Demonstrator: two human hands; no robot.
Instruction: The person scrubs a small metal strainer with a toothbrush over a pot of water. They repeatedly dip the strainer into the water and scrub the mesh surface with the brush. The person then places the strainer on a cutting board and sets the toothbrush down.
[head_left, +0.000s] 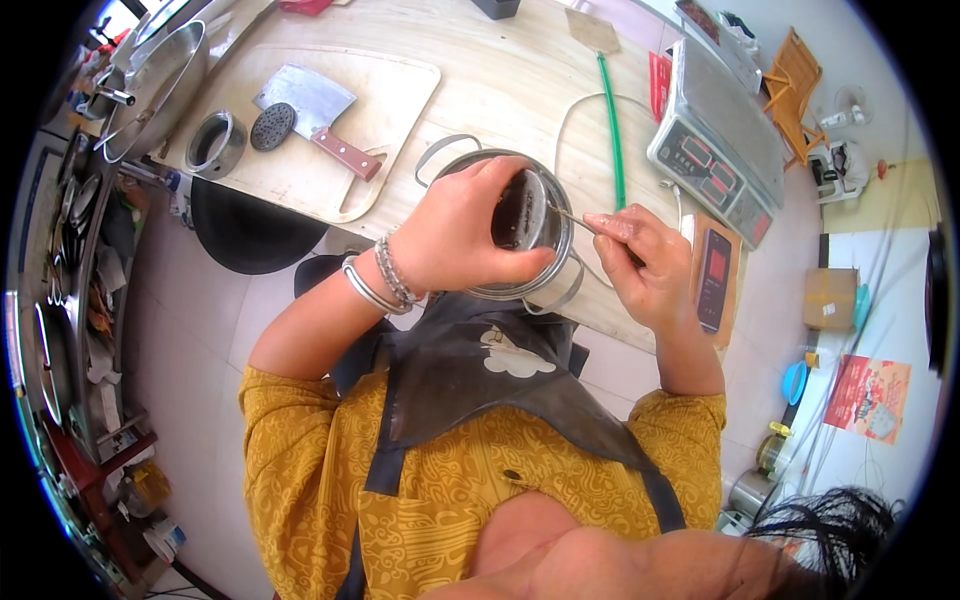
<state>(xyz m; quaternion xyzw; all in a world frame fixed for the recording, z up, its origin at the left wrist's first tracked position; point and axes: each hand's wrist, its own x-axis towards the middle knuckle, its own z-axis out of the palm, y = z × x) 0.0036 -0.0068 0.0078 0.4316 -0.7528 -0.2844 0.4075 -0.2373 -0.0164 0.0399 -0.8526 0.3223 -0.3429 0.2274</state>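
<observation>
My left hand (465, 225) is wrapped round a small round metal cup (537, 212), tipped so that its mouth faces right; its inside looks dark. It is held over a steel pot (497, 292) with two loop handles, at the near edge of the table. Between the fingertips of my right hand (640, 258) is a thin metal utensil (574, 216), its tip reaching the cup's rim. The tip's shape is too small to tell. Much of the pot's inside is hidden by my left hand and the cup.
Left of the pot, a cutting board (402, 85) bears a cleaver (312, 98), a perforated black disc (272, 127) and a metal cylinder (215, 145). To the right lie a green-handled spatula (611, 125), a digital scale (705, 160) and a phone (712, 280). A large metal bowl (165, 85) stands far left.
</observation>
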